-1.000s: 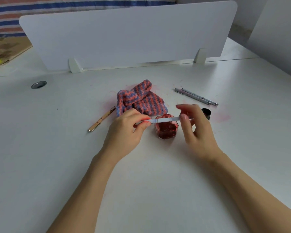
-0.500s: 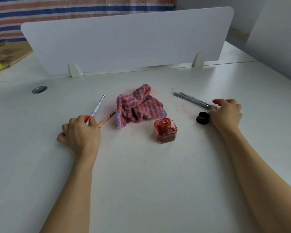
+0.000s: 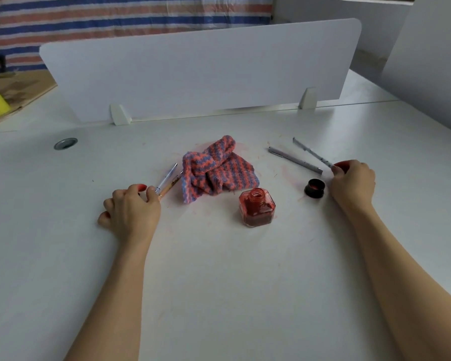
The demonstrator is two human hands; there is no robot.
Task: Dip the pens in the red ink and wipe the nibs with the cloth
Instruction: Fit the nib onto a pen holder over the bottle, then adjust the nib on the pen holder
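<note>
White worktop (image 3: 219, 282): my left hand (image 3: 130, 212) grips a dipped-looking pen (image 3: 166, 175); right hand (image 3: 353, 178) pinches the next pen (image 3: 311, 152); ink bottle (image 3: 257, 207) open, dipping unfinished.

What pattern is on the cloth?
The cloth has wavy pink-orange and blue stripes, shown in the head view.

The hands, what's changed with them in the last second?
They parted from over the ink bottle. The left hand laid the white pen beside the wooden pen; the right hand pinched a grey pen. Cloth, cap stayed.
</note>
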